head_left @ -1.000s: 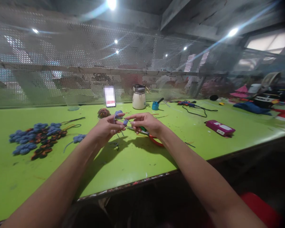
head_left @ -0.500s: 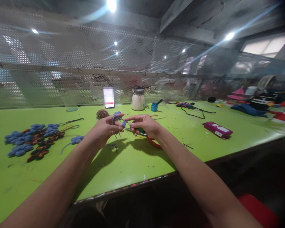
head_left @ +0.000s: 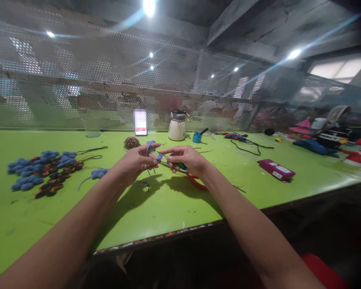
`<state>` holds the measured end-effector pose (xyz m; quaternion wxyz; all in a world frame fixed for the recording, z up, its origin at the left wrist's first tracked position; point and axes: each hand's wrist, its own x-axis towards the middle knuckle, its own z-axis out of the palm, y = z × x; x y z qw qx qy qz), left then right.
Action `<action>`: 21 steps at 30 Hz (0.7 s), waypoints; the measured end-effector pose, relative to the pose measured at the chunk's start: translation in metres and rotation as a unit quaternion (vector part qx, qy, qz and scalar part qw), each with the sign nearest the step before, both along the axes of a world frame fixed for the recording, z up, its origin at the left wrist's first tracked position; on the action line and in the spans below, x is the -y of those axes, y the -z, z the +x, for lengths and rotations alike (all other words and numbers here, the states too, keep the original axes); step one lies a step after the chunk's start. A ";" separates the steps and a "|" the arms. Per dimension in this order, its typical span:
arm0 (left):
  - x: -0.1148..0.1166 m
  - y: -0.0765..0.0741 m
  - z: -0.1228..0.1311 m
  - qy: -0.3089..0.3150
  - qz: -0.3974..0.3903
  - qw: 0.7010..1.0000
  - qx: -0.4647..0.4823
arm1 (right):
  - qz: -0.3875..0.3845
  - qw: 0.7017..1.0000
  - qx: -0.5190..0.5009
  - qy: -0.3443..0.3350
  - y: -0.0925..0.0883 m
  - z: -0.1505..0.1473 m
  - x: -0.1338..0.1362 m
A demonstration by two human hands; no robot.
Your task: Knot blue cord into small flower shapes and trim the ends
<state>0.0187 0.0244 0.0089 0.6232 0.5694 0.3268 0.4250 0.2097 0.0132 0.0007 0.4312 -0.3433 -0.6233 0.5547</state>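
Between thumb and fingers, my left hand pinches a small blue crochet piece, with blue yarn running over its raised index finger. My right hand is closed on a crochet hook whose green handle shows under the fingers; its tip is at the crochet piece, too small to make out. Red-handled scissors lie beneath my right hand, partly hidden. Behind my left fingers is blue yarn, beside a multicoloured yarn ball. A blue crochet flower with a loose tail lies left of my left hand.
Several blue and dark-orange crochet flowers are heaped at the left. Along the back stand a phone, a cream flask and a blue pot. A corded tool and a purple box lie at the right.
The whole view has shifted slightly, so the things on the table appear a little further right. Both hands keep nearly the same grip on the crochet piece and the hook.
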 end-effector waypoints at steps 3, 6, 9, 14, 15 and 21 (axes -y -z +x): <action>-0.002 0.002 -0.001 0.004 0.009 1.000 -0.006 | 0.000 1.000 -0.003 -0.005 0.001 0.000 0.000; -0.005 0.004 -0.002 0.003 0.027 1.000 -0.014 | 0.002 1.000 0.001 -0.006 0.001 0.000 0.000; -0.006 0.006 -0.002 0.000 0.059 0.998 -0.030 | -0.002 1.000 0.005 -0.005 0.000 -0.001 0.001; -0.008 0.008 -0.003 0.003 0.079 0.995 -0.054 | -0.003 1.000 0.013 -0.004 0.001 0.000 -0.001; -0.008 0.008 -0.003 0.006 0.080 0.995 -0.054 | -0.001 1.000 0.013 -0.007 0.002 0.000 -0.001; -0.010 0.009 -0.004 0.011 0.081 0.995 -0.056 | 0.002 1.000 0.000 -0.011 0.003 0.001 -0.002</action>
